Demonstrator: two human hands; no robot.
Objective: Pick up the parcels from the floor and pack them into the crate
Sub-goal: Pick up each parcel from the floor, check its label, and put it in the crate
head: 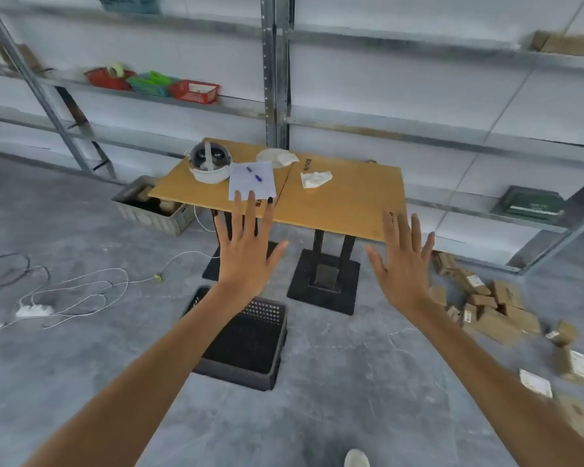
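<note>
Cardboard, brown: parcels [493, 308], a loose heap plus strays, on the floor [351, 382] at the right, near the corner of the worktop [351, 203] and well apart from the crate. Several carry white labels.

Plastic, black: crate [267, 311], mesh-walled, on the floor before the worktop's pedestal, beneath the left forearm. Interior dark, no parcel visible in it.

Left hand [246, 254]: raised, fingers spread wide, holding nothing.

Right hand [402, 264]: likewise raised, fingers splayed, empty.

Plastic, grey: second crate [149, 217], half under the worktop's left end, boxes inside.

White cables [81, 284]: looped over the floor at left.

Assessment: packing not yet begun. Hazards, as judged:
- The heap is mixed in size, so an overfull armful would likely shed small parcels on the way across.
- The grey crate could be mistaken for the target.
- Stooping to the heap brings the head near the worktop's edge.
- The cables could catch a foot if the person steps left.
</note>
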